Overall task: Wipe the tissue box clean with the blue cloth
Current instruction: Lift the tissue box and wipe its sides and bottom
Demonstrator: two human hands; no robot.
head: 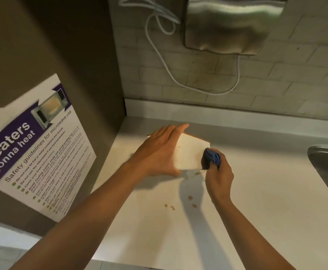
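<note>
The pale bench [256, 191] carries your tissue box [190, 154] at the centre of the frame, long axis running toward the upper left. Your left hand [159, 152] clasps its left side, fingers wrapped over the far edge. Your right hand [220, 175], curled round the bunched blue cloth [213, 158], presses it on the box's right edge. The box's top and far side are hidden.

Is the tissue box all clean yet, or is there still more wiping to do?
Not finished. The left hand steadies the tissue box on the counter, and the right hand presses the bunched blue cloth against its right edge. The face in view looks mostly white. The other sides are hidden, so they may still need wiping.
</note>
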